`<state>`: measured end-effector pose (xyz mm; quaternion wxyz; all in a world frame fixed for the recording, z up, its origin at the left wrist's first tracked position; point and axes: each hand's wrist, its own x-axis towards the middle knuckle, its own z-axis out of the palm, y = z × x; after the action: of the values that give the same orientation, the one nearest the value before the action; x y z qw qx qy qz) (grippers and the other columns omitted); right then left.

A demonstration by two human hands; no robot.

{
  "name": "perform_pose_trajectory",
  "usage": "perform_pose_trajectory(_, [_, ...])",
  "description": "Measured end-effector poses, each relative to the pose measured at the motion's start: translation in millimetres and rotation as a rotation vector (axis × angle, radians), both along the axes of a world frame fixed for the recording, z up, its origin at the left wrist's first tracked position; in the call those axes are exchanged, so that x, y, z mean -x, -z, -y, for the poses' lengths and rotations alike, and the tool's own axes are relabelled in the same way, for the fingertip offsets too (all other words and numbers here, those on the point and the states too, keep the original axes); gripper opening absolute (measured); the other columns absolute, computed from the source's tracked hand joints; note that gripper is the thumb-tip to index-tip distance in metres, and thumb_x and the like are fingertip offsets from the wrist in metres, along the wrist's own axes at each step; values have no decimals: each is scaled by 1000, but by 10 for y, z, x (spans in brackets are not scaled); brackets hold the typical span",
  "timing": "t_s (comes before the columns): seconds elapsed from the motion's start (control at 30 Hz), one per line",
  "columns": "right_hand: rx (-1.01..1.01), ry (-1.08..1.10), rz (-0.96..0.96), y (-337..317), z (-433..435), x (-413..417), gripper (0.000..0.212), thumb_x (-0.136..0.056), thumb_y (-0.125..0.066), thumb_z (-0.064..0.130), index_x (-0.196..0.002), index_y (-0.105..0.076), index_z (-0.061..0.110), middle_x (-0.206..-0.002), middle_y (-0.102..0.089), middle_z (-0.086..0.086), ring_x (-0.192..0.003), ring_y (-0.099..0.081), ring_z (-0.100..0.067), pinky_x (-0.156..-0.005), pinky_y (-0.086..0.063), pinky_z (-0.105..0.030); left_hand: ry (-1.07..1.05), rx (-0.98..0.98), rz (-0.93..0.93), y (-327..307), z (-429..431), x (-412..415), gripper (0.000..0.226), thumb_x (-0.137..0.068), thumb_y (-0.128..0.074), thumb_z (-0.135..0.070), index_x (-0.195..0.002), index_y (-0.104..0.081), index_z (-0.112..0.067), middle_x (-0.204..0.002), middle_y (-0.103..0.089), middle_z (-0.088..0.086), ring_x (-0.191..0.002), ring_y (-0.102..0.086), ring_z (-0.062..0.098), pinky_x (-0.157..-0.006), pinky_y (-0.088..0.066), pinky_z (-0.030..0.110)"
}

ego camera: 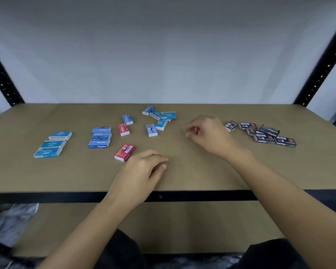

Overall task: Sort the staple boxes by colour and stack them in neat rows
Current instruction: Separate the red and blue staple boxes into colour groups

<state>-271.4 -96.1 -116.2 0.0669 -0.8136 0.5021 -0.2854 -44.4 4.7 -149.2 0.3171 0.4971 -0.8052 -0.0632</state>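
Staple boxes lie on a brown shelf board (pixel 202 171). At the left is a row of light blue boxes (pixel 50 145), and next to it a row of dark blue boxes (pixel 100 137). Two red boxes lie apart, one (pixel 123 129) further back and one (pixel 124 152) nearer. A loose heap of blue boxes (pixel 159 118) sits at the back centre. Black boxes (pixel 264 133) are grouped at the right. My right hand (pixel 208 133) pinches a small red box (pixel 197 130), mostly hidden by the fingers. My left hand (pixel 144 171) hovers loosely curled beside the nearer red box, holding nothing.
Black perforated uprights (pixel 322 65) frame the shelf on both sides, and a white wall stands behind it. The board's black front edge (pixel 47 197) runs below my hands, with a lower brown shelf (pixel 182 226) underneath. A grey bag (pixel 10 220) lies at the lower left.
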Motion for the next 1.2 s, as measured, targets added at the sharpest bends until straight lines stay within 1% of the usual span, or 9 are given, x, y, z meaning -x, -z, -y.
perform_pose_trajectory(0.1, [-63, -124, 50, -16, -106, -447, 16, -85, -70, 22, -100, -75, 20, -93, -68, 5, -81, -55, -6, -73, -40, -18, -88, 14, 23, 3, -147, -360, 19, -91, -62, -23, -107, -72, -23, -107, -65, -16, -98, -59, 0, -81, -48, 16])
perform_pose_trajectory(0.2, [-83, -285, -31, -2, -174, -868, 29, -88, -68, 21, -117, -70, 19, -117, -67, 1, -106, -55, -11, -91, -37, -19, -184, 12, 27, -1, -250, -707, 19, -89, -64, -22, -107, -72, -22, -106, -67, -13, -96, -59, 1, -77, -39, 6])
perform_pose_trajectory(0.33, [-79, -451, -224, 76, -213, -1199, 45, -95, -54, 10, -139, -54, 20, -148, -48, 0, -136, -38, -17, -116, -19, -28, -258, 7, 15, 68, -274, -995, 18, -88, -64, -18, -104, -72, -20, -103, -68, -10, -93, -58, 0, -82, -36, 4])
perform_pose_trajectory(0.53, [-38, -371, -343, 159, -205, -1195, 41, -97, -56, 29, -137, -56, 23, -128, -55, 1, -121, -41, -23, -106, -36, -39, -234, 29, -21, 139, -190, -987, 16, -88, -64, -17, -101, -73, -19, -101, -66, -11, -93, -59, 2, -86, -46, 18])
perform_pose_trajectory(0.7, [-86, -308, -316, 11, -236, -883, 30, -93, -63, 29, -122, -66, 22, -109, -63, -2, -106, -53, -19, -90, -41, -31, -170, 19, -21, 135, -78, -816, 17, -88, -64, -20, -102, -73, -20, -102, -66, -12, -94, -59, 0, -87, -46, 18])
perform_pose_trajectory(0.83, [-19, -188, -234, 37, -232, -373, 19, -91, -64, 28, -109, -67, 24, -105, -68, 4, -99, -59, -18, -89, -46, -39, -107, -14, -9, 101, 76, -559, 19, -88, -64, -23, -105, -72, -22, -105, -66, -14, -93, -59, -1, -87, -47, 18])
perform_pose_trajectory(0.97, [42, -102, -266, 131, -278, 145, 18, -90, -64, 28, -108, -68, 26, -101, -68, 9, -95, -58, -15, -86, -36, -29, -38, -46, 36, 53, 227, -258, 20, -89, -62, -26, -106, -71, -23, -105, -64, -16, -93, -60, 1, -84, -46, 17])
perform_pose_trajectory(1.07, [59, -21, -245, 207, -309, 410, 17, -87, -66, 32, -104, -68, 28, -98, -68, 8, -94, -58, -18, -87, -42, -36, -13, -42, 74, 35, 336, -103, 21, -89, -61, -27, -108, -70, -21, -108, -64, -14, -96, -61, 5, -85, -48, 22])
perform_pose_trajectory(1.2, [49, 37, -195, 259, -323, 525, 23, -86, -69, 36, -108, -69, 28, -103, -65, 5, -99, -56, -21, -91, -45, -39, 0, -37, 103, 39, 484, -19, 22, -90, -61, -27, -110, -70, -20, -108, -64, -12, -98, -60, 5, -85, -42, 17])
